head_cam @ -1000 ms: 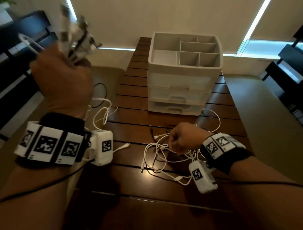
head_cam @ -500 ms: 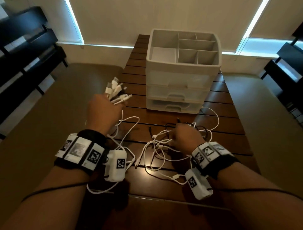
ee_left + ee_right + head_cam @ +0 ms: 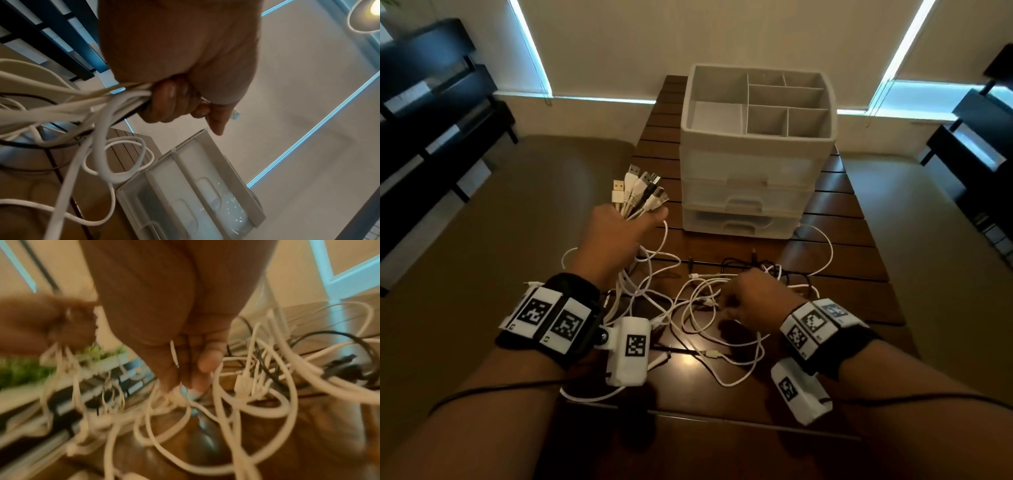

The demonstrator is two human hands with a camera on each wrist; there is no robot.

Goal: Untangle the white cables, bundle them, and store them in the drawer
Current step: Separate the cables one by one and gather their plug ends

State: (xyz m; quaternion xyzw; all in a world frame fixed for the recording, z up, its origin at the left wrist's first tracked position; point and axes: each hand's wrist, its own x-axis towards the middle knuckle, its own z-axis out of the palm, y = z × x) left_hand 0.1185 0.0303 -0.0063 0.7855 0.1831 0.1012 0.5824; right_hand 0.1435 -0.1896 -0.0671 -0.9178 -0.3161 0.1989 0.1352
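My left hand [image 3: 633, 222] grips a bunch of white cables, and their USB plugs [image 3: 640, 188] stick up above the fist, just left of the drawer unit [image 3: 753, 192]. In the left wrist view the fingers [image 3: 170, 100] curl round the strands, which hang down in loops. The rest of the white cables [image 3: 702, 318] lie tangled on the wooden table [image 3: 859, 308]. My right hand [image 3: 726, 305] is down on this tangle. In the blurred right wrist view its fingertips [image 3: 197, 386] pinch a white strand. All the drawers are shut.
A black cable [image 3: 739, 263] runs through the tangle near the drawer unit. The unit's top tray [image 3: 756, 102] has several compartments with nothing in them. Dark shelving stands at the far left and far right. The table's near edge is just below my wrists.
My left hand has come down from high on the left to just in front of the drawer unit, still holding the plug ends. My right hand has stayed on the tangle.
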